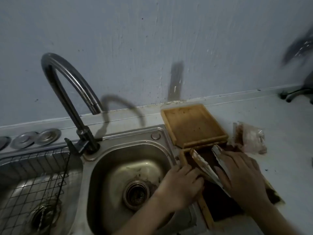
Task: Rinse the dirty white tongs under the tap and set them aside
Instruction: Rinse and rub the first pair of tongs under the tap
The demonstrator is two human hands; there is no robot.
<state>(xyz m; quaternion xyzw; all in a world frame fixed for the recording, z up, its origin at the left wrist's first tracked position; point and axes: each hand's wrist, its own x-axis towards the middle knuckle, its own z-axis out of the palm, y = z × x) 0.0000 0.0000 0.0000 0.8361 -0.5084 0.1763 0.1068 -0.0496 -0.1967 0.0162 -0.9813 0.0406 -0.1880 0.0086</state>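
The white tongs (pixel 203 164), smeared brown, lie spread open over a yellowish tray (pixel 205 209) of dark brown residue on the counter right of the sink. My right hand (pixel 242 177) lies along the tongs' right arm and grips it, covering the hinge end. My left hand (pixel 183 184) is curled over the tray's left wall, its fingertips against the tongs' left arm. The curved metal tap (pixel 67 92) stands at the back left of the small basin (pixel 128 143); its spout ends behind the basin and no water is running.
A second yellowish tray (pixel 193 126) lies behind the first, against the wall. A crumpled plastic bag (pixel 250 139) sits to its right. The left basin holds a wire rack (pixel 33 175). Round metal lids (pixel 33 139) rest on the back ledge. The small basin's drain (pixel 136 195) is dirty.
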